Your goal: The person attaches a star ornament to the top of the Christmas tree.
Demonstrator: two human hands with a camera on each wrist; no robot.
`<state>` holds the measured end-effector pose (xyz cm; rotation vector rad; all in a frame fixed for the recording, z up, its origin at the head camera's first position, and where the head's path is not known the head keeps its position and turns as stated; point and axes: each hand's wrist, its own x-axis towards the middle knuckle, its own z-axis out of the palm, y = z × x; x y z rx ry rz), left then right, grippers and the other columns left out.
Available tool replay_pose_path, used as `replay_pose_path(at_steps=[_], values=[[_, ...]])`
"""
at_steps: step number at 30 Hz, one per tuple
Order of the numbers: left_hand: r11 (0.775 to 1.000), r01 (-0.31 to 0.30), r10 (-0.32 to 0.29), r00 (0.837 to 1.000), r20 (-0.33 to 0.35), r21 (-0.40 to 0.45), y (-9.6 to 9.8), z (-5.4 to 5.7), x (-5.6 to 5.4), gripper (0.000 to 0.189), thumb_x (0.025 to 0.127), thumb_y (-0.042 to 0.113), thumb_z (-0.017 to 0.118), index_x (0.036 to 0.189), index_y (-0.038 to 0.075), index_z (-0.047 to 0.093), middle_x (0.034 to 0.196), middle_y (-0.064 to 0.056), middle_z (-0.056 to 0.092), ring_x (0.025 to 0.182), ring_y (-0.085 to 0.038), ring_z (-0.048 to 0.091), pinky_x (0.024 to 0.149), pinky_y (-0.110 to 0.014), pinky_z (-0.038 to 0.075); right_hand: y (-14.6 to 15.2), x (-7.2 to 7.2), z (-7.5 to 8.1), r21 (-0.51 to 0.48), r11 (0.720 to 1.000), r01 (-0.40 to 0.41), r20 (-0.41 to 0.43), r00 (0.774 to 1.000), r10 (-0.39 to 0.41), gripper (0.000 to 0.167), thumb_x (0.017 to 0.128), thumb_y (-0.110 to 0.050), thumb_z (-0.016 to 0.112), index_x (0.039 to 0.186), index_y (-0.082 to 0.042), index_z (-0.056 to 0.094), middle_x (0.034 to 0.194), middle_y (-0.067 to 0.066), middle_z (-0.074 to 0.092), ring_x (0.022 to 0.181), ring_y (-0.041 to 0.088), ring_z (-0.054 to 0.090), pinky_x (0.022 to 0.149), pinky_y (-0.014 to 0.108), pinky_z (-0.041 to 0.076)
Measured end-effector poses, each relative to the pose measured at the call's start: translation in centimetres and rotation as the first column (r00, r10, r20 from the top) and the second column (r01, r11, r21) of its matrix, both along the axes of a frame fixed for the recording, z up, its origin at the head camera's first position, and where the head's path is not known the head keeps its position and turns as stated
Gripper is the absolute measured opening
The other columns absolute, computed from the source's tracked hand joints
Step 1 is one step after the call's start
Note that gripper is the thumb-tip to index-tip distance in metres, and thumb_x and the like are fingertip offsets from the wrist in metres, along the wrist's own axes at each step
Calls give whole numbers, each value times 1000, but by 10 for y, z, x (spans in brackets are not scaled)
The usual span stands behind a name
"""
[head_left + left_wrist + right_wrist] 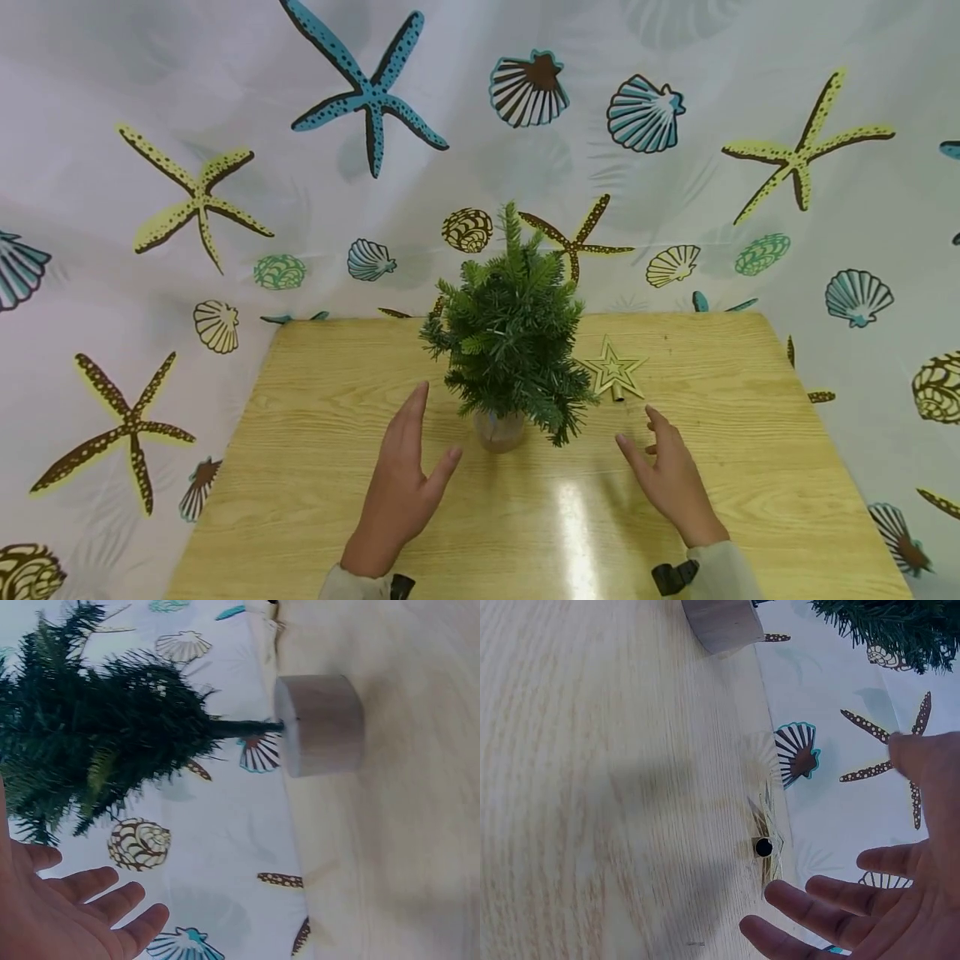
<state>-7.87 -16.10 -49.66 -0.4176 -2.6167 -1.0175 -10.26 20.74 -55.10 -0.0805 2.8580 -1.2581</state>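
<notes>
A small artificial Christmas tree (517,333) stands upright on the table, its round pale base (322,726) resting on the wood. To its left my left hand (401,483) is held with fingers extended and thumb apart, touching nothing. On the other side, my right hand (670,475) is likewise spread and holds nothing. A gold star tree topper (613,368) lies just behind the tree's right side, its short hollow socket (763,847) facing the front. The right fingertips are a little in front of the star.
The light wood table (322,433) ends at the back against a white curtain (450,175) printed with starfish and shells. This curtain also hangs along both sides. Each wrist wears a dark strap below a pale sleeve (723,571).
</notes>
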Motion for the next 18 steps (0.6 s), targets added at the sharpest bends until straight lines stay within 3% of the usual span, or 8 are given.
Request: replay_pose_path(at_steps=[6, 12, 18], values=[[989, 37, -39, 999, 11, 141, 14, 20, -2, 81, 105, 26, 63, 167, 15, 13, 170, -8, 21, 153, -32, 26, 115, -63, 30, 3, -14, -9, -46, 998, 48, 5, 999, -48, 70, 106, -47, 57, 152, 4, 43, 137, 33, 56, 103, 42, 68, 77, 52, 59], [967, 70, -64, 997, -30, 244, 28, 37, -6, 76, 108, 31, 57, 167, 13, 13, 170, -4, 21, 155, -27, 23, 116, -63, 29, 5, -23, -16, -97, 990, 97, 50, 994, -93, 66, 107, -47, 55, 149, 3, 46, 133, 32, 59, 106, 45, 68, 80, 53, 59], [920, 119, -95, 992, -84, 372, 35, 51, -13, 71, 111, 33, 48, 167, 9, 11, 170, -11, 20, 154, -28, 24, 114, -65, 30, 6, -26, -21, -102, 986, 129, 78, 990, -122, 66, 107, -48, 53, 148, 3, 46, 132, 32, 60, 109, 47, 67, 83, 54, 58]])
